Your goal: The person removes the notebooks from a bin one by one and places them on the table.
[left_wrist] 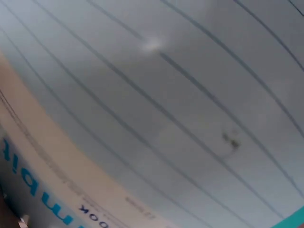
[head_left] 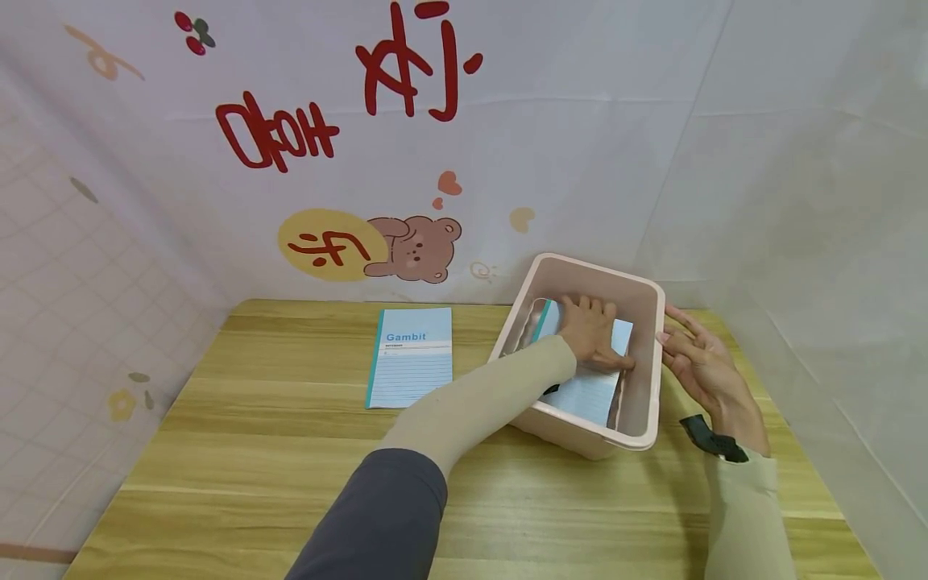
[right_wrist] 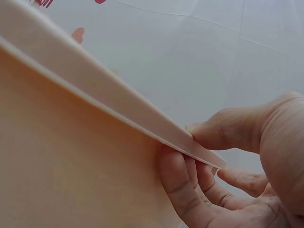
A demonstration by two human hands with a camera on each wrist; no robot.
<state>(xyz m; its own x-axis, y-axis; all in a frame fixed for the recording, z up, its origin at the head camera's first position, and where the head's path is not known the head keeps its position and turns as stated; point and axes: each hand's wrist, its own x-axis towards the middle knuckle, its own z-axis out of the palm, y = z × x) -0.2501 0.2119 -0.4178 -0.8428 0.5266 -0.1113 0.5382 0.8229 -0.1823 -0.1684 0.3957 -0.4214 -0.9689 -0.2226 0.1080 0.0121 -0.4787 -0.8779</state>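
Observation:
A pale pink plastic bin (head_left: 656, 387) stands toward the right of the table. Inside it lies a light blue notebook (head_left: 586, 399) with a teal spine. Reaching into the bin, my left hand (head_left: 590, 332) rests on that notebook with fingers spread. The notebook's lined cover (left_wrist: 142, 109) fills the left wrist view, part of its blue lettering showing. My right hand (head_left: 699, 362) is at the bin's right side. In the right wrist view, its thumb and fingers pinch the bin's rim (right_wrist: 118, 90). Clear crinkled plastic (head_left: 527, 322) shows beside the notebook; what it belongs to is hidden.
A second notebook (head_left: 413, 354), labelled Gambit, lies flat on the wooden table (head_left: 290, 451), left of the bin. A white printed sheet (head_left: 580, 161) hangs behind the table, and pale sheets (head_left: 819, 242) flank it.

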